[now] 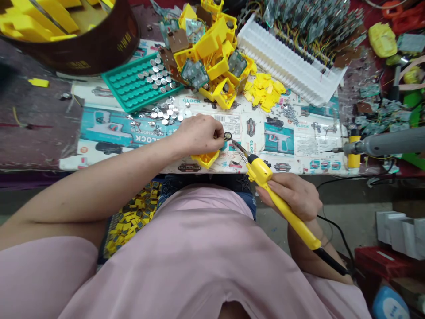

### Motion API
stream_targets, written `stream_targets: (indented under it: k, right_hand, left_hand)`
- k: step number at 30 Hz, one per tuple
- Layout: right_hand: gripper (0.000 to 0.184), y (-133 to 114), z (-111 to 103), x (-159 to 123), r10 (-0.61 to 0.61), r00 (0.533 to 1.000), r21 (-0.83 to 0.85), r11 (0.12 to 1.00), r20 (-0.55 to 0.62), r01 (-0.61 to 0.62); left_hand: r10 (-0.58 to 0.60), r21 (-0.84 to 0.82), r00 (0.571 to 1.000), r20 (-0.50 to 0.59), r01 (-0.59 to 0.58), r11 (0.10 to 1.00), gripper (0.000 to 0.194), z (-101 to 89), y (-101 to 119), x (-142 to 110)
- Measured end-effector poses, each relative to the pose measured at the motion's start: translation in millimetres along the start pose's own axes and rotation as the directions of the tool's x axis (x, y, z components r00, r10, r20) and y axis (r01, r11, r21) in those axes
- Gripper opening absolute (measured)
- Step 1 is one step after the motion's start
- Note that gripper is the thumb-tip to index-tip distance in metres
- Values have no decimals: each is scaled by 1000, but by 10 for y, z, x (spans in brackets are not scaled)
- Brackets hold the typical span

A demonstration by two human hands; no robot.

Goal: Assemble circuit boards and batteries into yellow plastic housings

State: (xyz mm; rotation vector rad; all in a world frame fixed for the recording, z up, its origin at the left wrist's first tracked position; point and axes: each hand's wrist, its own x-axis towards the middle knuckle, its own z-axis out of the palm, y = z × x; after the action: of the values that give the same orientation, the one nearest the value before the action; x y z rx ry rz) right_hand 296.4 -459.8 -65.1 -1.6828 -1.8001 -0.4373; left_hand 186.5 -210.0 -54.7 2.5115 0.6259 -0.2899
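My right hand (299,195) is wrapped around a yellow soldering iron (260,170), whose metal tip points up and left. That tip meets or nearly meets a small round metal part (227,136) near the front of the bench. My left hand (199,135) is closed in a pinch just left of this part; what its fingertips hold is hidden. Under the left hand, a yellow plastic housing (207,158) shows in part at the bench edge. Several loose silver discs (165,116) lie beyond my left wrist.
A teal tray (119,91) holds more discs. Behind stand piled yellow housings (215,48), small yellow pieces (265,91) and a white ribbed rack (285,66) with wired boards. A brown tub (109,48) is at left; a grey tool (381,144) juts in from the right.
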Motion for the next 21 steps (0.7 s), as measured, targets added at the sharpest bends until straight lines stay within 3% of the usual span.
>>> stream_targets:
  k: [4, 10, 16, 21]
  right_hand:
    - [25, 6, 29, 7, 8, 1000, 16, 1000, -14, -8]
    - [55, 26, 16, -47, 31, 996, -124, 991, -86, -41]
    - [44, -11, 55, -31, 60, 998, -136, 989, -22, -63]
    - [52, -66, 130, -7, 162, 968, -197, 960, -193, -200]
  left_hand:
    - [-1, 16, 1000, 6, 1, 1000, 25, -6, 13, -23]
    - [23, 30, 1000, 9, -24, 999, 29, -34, 4, -57]
    - [14, 55, 1000, -6, -13, 998, 28, -39, 3, -39]
    - [53, 84, 998, -33, -50, 995, 29, -23, -18, -50]
